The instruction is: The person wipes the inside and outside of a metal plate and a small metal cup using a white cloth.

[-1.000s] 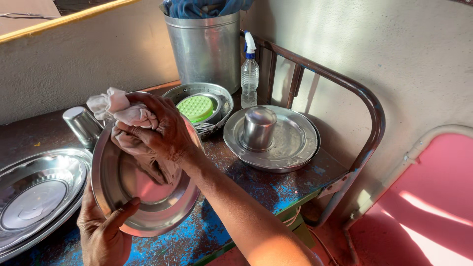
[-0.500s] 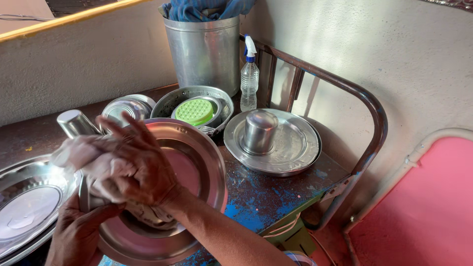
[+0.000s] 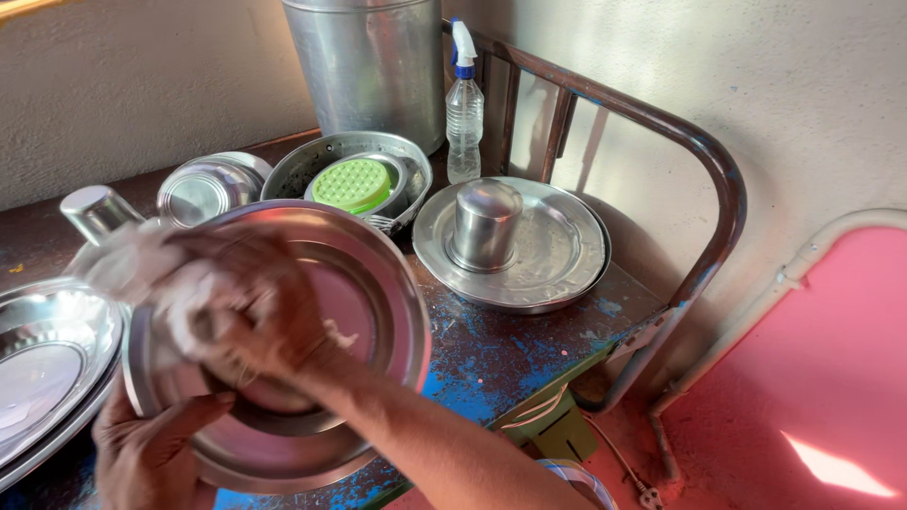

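Head view: the left hand point(image 3: 151, 453) grips the lower rim of a steel plate point(image 3: 378, 312), tilted over the blue surface point(image 3: 501, 349), thumb across its face. The right hand point(image 3: 255, 312), blurred, presses a cloth point(image 3: 128, 264) into the plate, fingers curled over it. A cup point(image 3: 485, 225) stands upturned on another plate nearby.

— What did the person wear on the arms?
— Nothing showed: the right hand point(image 3: 250, 316) and forearm were bare, sleeveless, blurred.
— The left hand point(image 3: 151, 453)?
— Bare too, no rings visible.
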